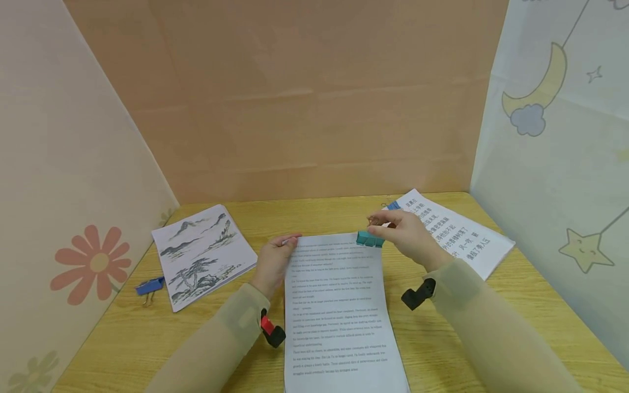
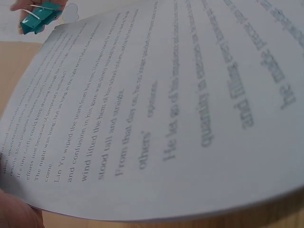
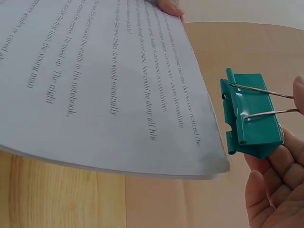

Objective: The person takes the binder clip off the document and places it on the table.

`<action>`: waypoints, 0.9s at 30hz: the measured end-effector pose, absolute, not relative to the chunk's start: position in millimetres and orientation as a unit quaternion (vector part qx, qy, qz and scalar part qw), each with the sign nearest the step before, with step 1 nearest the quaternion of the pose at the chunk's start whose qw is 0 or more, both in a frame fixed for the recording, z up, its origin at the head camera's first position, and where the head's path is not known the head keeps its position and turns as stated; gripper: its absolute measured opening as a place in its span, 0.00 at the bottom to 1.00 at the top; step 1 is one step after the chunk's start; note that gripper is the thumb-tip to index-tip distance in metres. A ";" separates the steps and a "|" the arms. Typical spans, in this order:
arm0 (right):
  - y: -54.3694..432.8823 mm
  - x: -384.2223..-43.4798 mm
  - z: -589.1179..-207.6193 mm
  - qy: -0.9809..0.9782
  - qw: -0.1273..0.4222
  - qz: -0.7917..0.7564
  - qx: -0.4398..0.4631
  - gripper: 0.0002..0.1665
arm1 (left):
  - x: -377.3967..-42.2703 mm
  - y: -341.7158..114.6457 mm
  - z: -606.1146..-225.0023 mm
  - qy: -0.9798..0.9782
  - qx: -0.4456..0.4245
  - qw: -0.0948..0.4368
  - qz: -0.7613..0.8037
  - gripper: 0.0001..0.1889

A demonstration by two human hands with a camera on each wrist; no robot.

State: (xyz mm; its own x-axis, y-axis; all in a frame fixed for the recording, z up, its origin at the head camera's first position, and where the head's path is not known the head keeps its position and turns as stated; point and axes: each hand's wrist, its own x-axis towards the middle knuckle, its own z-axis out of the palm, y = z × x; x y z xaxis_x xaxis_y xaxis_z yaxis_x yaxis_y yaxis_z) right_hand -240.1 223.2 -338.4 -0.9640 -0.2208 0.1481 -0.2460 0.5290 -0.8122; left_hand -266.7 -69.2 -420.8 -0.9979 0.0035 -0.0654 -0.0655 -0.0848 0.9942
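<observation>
Over the middle of the worktop [image 1: 123, 349], a yellowish wood-grained surface, the left hand [image 1: 275, 265] is gripping a stack of printed sheets [image 1: 336, 311] near its far left corner; how the fingers underneath are lying, one cannot tell. The stack is bowing in a soft curve, its smooth white paper carrying close lines of black type. Near the stack's far right corner the right hand [image 1: 411, 234] is pinching a teal binder clip [image 3: 260, 127] by its slim, shiny wire handles; the glossy wedge-shaped body is pointing its mouth at the paper, just beside it yet not touching. Toward the worktop's left edge a pile of ink landscapes [image 1: 203, 256] is lying askew, showing brushy grey mountains and trees, and a blue binder clip [image 1: 149, 285] with metal wire handles is resting by the pile's left side. Toward the worktop's far right corner a sheaf of large black characters [image 1: 464, 234] is slanting, a second blue clip [image 1: 393, 206] showing at its upper left corner. A creased tan panel [image 1: 285, 98] is standing behind the far edge, with pale patterned walls [image 1: 555, 180] flanking it
</observation>
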 end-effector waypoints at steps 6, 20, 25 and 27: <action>222.5 -223.7 -349.2 -0.871 0.013 0.468 0.146 0.22 | -267.2 -70.3 -419.6 0.669 -0.030 0.031 0.742 0.14; 213.9 -189.6 -381.3 -0.864 -0.010 0.457 0.212 0.19 | -281.4 -77.8 -423.9 0.668 -0.041 0.024 0.743 0.15; 210.9 -179.6 -390.1 -0.861 -0.026 0.452 0.229 0.19 | -291.1 -83.1 -425.9 0.673 -0.052 0.025 0.737 0.16; 210.0 -177.1 -393.7 -0.860 -0.029 0.451 0.236 0.19 | -294.8 -85.4 -426.3 0.684 -0.052 0.027 0.728 0.17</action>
